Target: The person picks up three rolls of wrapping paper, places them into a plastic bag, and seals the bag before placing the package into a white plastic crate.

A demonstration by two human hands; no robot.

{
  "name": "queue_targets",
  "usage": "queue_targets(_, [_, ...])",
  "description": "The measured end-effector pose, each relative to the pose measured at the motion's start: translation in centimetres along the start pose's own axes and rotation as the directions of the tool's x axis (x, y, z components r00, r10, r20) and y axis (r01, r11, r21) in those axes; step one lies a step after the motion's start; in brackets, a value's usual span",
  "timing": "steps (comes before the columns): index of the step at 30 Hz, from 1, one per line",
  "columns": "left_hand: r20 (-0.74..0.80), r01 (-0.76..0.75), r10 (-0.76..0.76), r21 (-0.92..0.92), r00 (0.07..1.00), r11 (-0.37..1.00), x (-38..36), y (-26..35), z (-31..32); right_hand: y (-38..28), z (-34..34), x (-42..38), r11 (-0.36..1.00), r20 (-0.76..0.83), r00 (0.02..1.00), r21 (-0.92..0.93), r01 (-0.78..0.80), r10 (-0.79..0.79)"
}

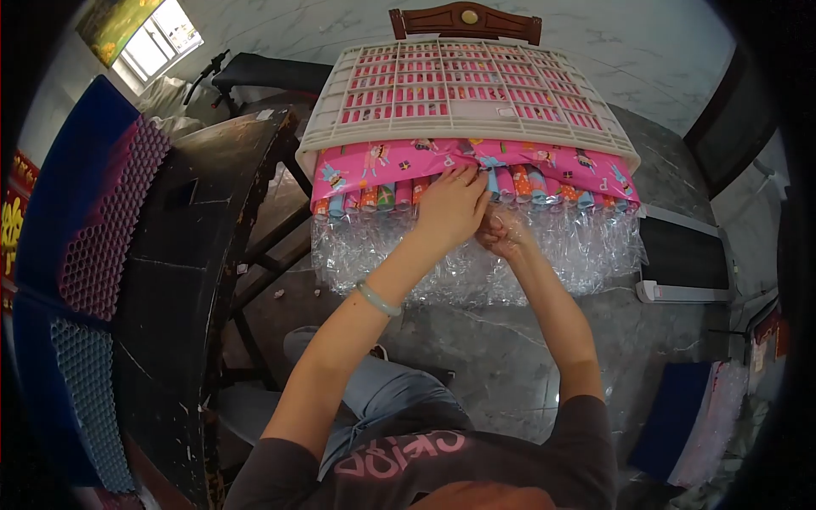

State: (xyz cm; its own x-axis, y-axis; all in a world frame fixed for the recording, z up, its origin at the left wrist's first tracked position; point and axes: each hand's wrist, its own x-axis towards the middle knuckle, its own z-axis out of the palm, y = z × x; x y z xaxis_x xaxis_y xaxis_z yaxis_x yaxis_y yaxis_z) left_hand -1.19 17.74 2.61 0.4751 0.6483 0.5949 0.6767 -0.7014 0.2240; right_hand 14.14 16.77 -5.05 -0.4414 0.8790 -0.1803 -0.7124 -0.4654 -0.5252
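A white plastic crate (467,109) lies with its grid side up, and a pink printed sheet (387,161) shows at its near opening. Under the sheet's edge is a row of colourful rolled tubes (387,196), with clear crinkled plastic (374,255) hanging below them. My left hand (455,200) rests on the sheet's edge and the tubes near the middle, fingers bent; what they grip, if anything, is hidden. Close beside it on the right, my right hand (503,232) is closed at the top of the clear plastic, and its hold cannot be made out.
To the left stands a worn dark table (170,255), with blue bins holding pink tubes (115,221) and blue tubes (89,382) beyond it. A wooden chair back (466,20) rises behind the crate. A treadmill-like black board (687,255) is at the right, above a blue box (671,416).
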Motion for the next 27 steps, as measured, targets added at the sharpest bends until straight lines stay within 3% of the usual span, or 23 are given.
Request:
queue_targets(2, [-0.005, -0.013, 0.013, 0.002, 1.000, 1.000, -0.6, 0.2, 0.3, -0.1, -0.6, 0.3, 1.000, 0.031, 0.999, 0.009, -0.011, 0.011])
queue_targets(5, [-0.002, -0.025, 0.025, -0.012, 1.000, 1.000, -1.7, 1.0, 0.7, -0.3, -0.4, 0.5, 0.997, -0.071, 0.997, -0.083, -0.004, -0.002])
queue_targets(7, [0.050, 0.024, -0.021, -0.078, 0.999, 0.997, -2.2, 1.2, 0.6, 0.1, 1.4, -0.1, 0.976, -0.312, 0.947, -0.216, 0.012, -0.081])
queue_targets(8, [0.035, 0.035, -0.032, -0.076, 0.999, 0.996, -2.1, 1.2, 0.4, -0.2, -1.5, -0.3, 0.973, -0.081, 0.997, -0.232, -0.021, 0.003])
queue_targets(10, [0.098, 0.074, -0.054, -0.213, 0.994, 0.974, -1.8, 0.6, 0.3, 1.1, 1.8, -3.2, 0.755, -0.207, 0.928, -0.646, 0.108, -0.310])
queue_targets(12, [0.133, 0.110, -0.072, -0.304, 0.988, 0.946, -1.9, -0.8, 0.4, 1.8, 2.0, -7.8, 0.703, -0.188, 0.955, -0.711, 0.030, -0.231])
queue_targets(13, [0.154, 0.211, -0.148, -0.583, 0.977, 0.785, -2.2, -1.4, 0.3, 3.3, 2.0, -10.1, 0.642, -0.193, 0.957, -0.766, -0.009, -0.217])
queue_targets(14, [0.195, 0.274, -0.201, -0.800, 0.960, 0.534, -2.5, -1.9, -0.2, 5.1, 1.7, -12.4, 0.579, -0.201, 0.958, -0.814, -0.045, -0.207])
queue_targets(15, [0.243, 0.337, -0.258, -0.836, 0.935, 0.434, -2.9, -1.9, -3.4, 7.2, 1.0, -14.4, 0.581, -0.238, 0.964, -0.804, -0.127, -0.119])
queue_targets(16, [0.230, 0.325, -0.259, -0.843, 0.938, 0.429, -4.2, -2.5, -4.5, 9.8, 0.7, -16.4, 0.549, -0.280, 0.959, -0.808, -0.215, -0.038])
queue_targets(18, [0.164, 0.307, -0.435, -0.909, 0.886, 0.282, -8.3, -3.2, -6.3, 16.5, -1.1, -19.4, 0.509, -0.372, 0.917, -0.767, -0.390, 0.143])
queue_targets(19, [0.178, 0.321, -0.445, -0.908, 0.878, 0.270, -11.3, -3.6, -7.3, 18.4, -0.7, -19.9, 0.499, -0.367, 0.919, -0.775, -0.388, 0.144])
queue_targets(21, [0.193, 0.359, -0.497, -0.895, 0.846, 0.264, -18.4, -3.3, -9.7, 21.2, 0.3, -19.8, 0.513, -0.231, 0.870, -0.731, -0.450, 0.435])
queue_targets(22, [0.196, 0.385, -0.542, -0.885, 0.817, 0.261, -22.3, -2.4, -10.8, 21.1, 0.9, -18.8, 0.493, -0.225, 0.860, -0.741, -0.457, 0.458])
queue_targets(24, [0.195, 0.390, -0.622, -0.900, 0.758, 0.194, -29.8, -0.4, -12.6, 18.5, 2.8, -14.3, 0.558, -0.076, 0.923, -0.776, -0.292, 0.378])
queue_targets(25, [0.223, 0.417, -0.682, -0.899, 0.696, 0.132, -33.5, 0.9, -13.5, 15.7, 3.3, -12.1, 0.528, -0.060, 0.973, -0.832, -0.173, 0.224])
queue_targets(26, [0.240, 0.432, -0.740, -0.899, 0.629, 0.076, -36.8, 1.9, -14.6, 12.4, 2.4, -10.0, 0.546, 0.074, 0.996, -0.837, 0.031, 0.056])
queue_targets(27, [0.215, 0.457, -0.787, -0.885, 0.578, 0.093, -39.7, 2.8, -16.0, 9.0, 5.1, -9.8, 0.607, -0.042, 0.989, -0.793, 0.054, -0.142])
